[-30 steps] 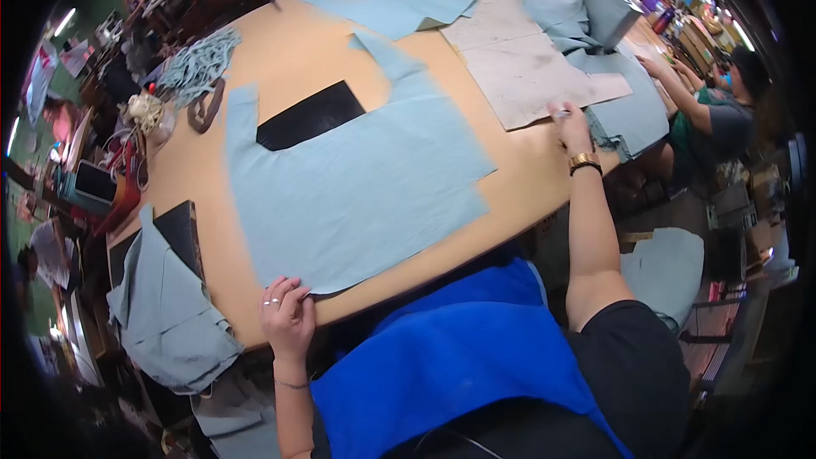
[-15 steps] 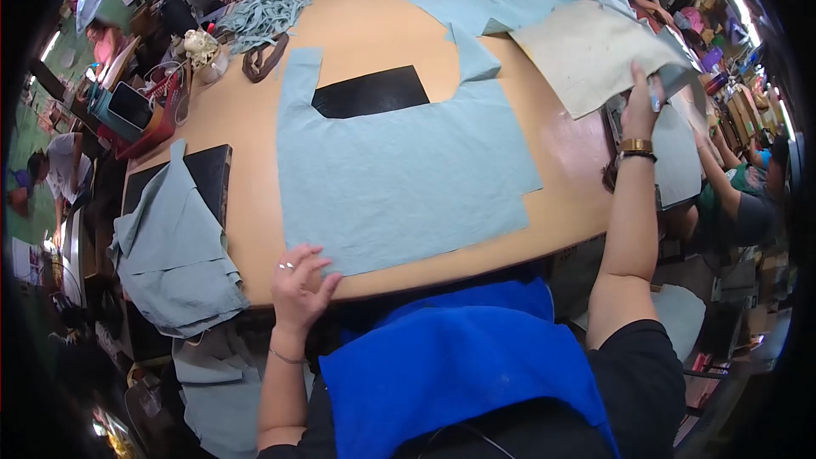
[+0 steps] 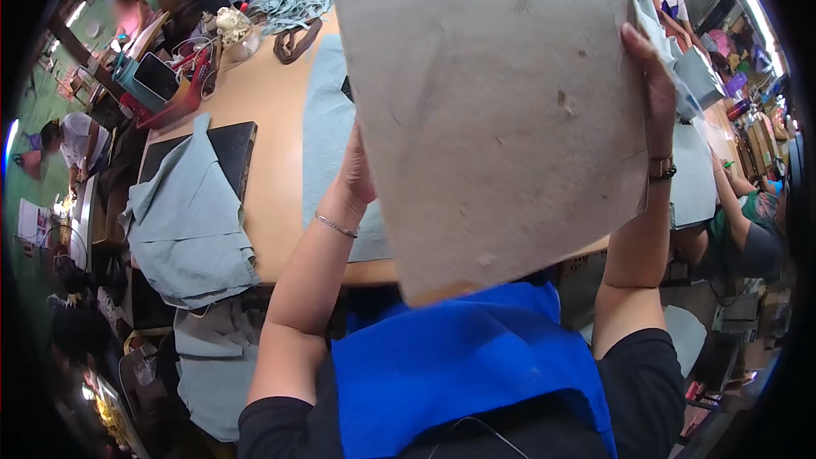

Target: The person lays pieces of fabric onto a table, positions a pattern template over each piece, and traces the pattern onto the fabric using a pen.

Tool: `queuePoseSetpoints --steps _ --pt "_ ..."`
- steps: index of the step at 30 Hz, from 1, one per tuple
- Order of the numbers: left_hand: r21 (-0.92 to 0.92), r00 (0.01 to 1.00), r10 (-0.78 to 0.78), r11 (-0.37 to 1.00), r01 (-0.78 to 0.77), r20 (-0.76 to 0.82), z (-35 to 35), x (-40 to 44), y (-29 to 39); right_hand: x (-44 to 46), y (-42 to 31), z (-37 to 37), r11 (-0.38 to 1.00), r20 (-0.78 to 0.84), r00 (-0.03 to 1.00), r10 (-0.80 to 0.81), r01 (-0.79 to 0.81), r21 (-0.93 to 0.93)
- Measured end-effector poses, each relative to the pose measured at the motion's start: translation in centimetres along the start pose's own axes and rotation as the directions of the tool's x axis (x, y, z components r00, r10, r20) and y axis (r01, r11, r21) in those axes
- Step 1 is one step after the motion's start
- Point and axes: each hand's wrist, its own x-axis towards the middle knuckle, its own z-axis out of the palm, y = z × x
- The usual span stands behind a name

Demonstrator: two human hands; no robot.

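Observation:
A large grey-beige cardboard sheet [image 3: 501,127], scuffed and spotted, is raised and tilted in front of me above the table. My right hand [image 3: 653,76] grips its right edge, thumb on the near face. At its left edge is my left hand [image 3: 360,166], the fingers hidden behind the sheet. Under it, a light blue cut fabric piece [image 3: 321,119] lies flat on the table; the sheet covers most of it. Only a sliver of the black item on that fabric shows.
On the left of the table [image 3: 270,132], folded light blue fabric [image 3: 191,221] drapes over a black board [image 3: 242,153]. Behind are fabric strips [image 3: 293,2], a brown loop [image 3: 297,41] and a red basket [image 3: 174,106]. People work at both sides.
The sheet has come from the right side to in front of me, lifted upright. My left hand has left the fabric's lower corner and moved up to the sheet's left edge.

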Motion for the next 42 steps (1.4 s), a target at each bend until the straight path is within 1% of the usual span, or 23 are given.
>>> queuePoseSetpoints --steps 1,2,3,5,6,7,9,11,12,16,19,20,23,24,26,30,33,35,36,38,40,41,42 --pt "0.005 1.0 -0.025 1.0 0.025 0.004 -0.5 -0.7 -0.1 0.3 0.8 -1.5 0.999 0.065 0.997 0.032 -0.031 -0.024" --pt "0.044 0.999 -0.013 0.999 0.014 -0.042 -0.8 -1.3 0.0 0.5 1.5 -2.6 0.997 0.129 0.99 0.064 -0.058 -0.051" --pt "0.084 0.996 0.0 0.996 0.008 -0.088 -1.2 -1.8 0.1 0.6 2.6 -3.3 0.998 0.149 0.987 0.057 -0.056 -0.009" --pt "0.247 0.959 0.116 0.968 -0.051 -0.258 -1.9 -3.1 1.2 0.6 5.3 -5.7 0.994 -0.002 0.995 0.104 -0.104 -0.034" --pt "0.313 0.891 0.208 0.946 -0.079 -0.403 -2.0 -4.2 1.8 0.1 6.2 -6.9 0.986 0.002 0.992 0.127 -0.127 -0.104" --pt "0.381 0.795 0.299 0.92 -0.093 -0.528 -2.2 -5.4 2.5 0.0 8.0 -8.9 0.974 -0.037 0.988 0.148 -0.152 -0.167" --pt "0.585 0.74 0.436 0.808 -0.071 -0.512 -5.3 -7.7 3.7 -2.0 9.3 -9.2 0.914 -0.168 0.952 0.255 -0.294 -0.278" --pt "0.728 0.787 0.411 0.682 0.07 -0.461 -6.8 -9.2 4.0 -3.0 14.4 -12.4 0.866 -0.03 0.966 0.258 -0.245 -0.435" --pt "0.788 0.809 0.395 0.602 0.13 -0.435 -7.2 -9.6 3.9 -3.9 15.5 -12.2 0.826 -0.078 0.962 0.26 -0.263 -0.498" --pt "0.83 0.79 0.39 0.497 0.251 -0.472 -7.7 -9.9 4.0 -5.8 18.2 -12.6 0.683 -0.235 0.942 0.238 -0.335 -0.649" --pt "0.854 0.771 0.401 0.389 0.346 -0.495 -8.3 -9.8 4.2 -6.1 19.1 -13.0 0.62 -0.252 0.953 0.17 -0.302 -0.724" --pt "0.855 0.768 0.398 0.361 0.371 -0.502 -7.5 -9.8 4.4 -6.1 19.0 -12.9 0.548 -0.267 0.953 0.145 -0.302 -0.78" --pt "0.874 0.775 0.407 0.268 0.405 -0.484 -7.2 -9.6 4.7 -6.2 18.5 -12.5 0.477 -0.28 0.946 0.162 -0.324 -0.817" --pt "0.882 0.78 0.412 0.235 0.409 -0.472 -7.2 -9.5 4.8 -6.2 18.6 -12.5 0.489 -0.283 0.945 0.164 -0.327 -0.809" --pt "0.871 0.763 0.422 0.242 0.427 -0.491 -7.7 -9.6 4.6 -6.2 18.8 -12.6 0.51 -0.294 0.941 0.167 -0.338 -0.791" --pt "0.86 0.76 0.405 0.289 0.421 -0.508 -8.0 -9.5 4.7 -6.0 18.9 -12.7 0.465 -0.264 0.953 0.149 -0.303 -0.832" --pt "0.878 0.77 0.421 0.247 0.411 -0.479 -7.8 -9.3 4.9 -5.7 18.4 -12.1 0.455 -0.265 0.951 0.157 -0.308 -0.835" --pt "0.873 0.77 0.413 0.261 0.412 -0.486 -8.1 -9.3 5.0 -5.5 18.3 -11.8 0.46 -0.274 0.948 0.162 -0.318 -0.829" --pt "0.871 0.771 0.408 0.267 0.411 -0.489 -8.1 -9.1 5.0 -5.4 18.3 -11.8 0.438 -0.274 0.948 0.164 -0.319 -0.841" --pt "0.852 0.759 0.39 0.186 0.489 -0.521 -6.7 -8.9 5.6 -5.1 18.4 -11.8 0.389 -0.28 0.944 0.172 -0.326 -0.861" --pt "0.821 0.743 0.385 0.078 0.565 -0.548 -6.1 -8.6 5.8 -4.6 17.5 -11.4 0.301 -0.241 0.948 0.207 -0.296 -0.906" --pt "0.827 0.756 0.383 0.039 0.561 -0.531 -6.6 -8.7 6.0 -4.5 17.0 -11.3 0.255 -0.227 0.947 0.228 -0.283 -0.925" --pt "0.833 0.77 0.38 0.001 0.553 -0.512 -7.2 -8.8 6.2 -4.4 16.8 -11.6 0.265 -0.219 0.941 0.258 -0.287 -0.921"
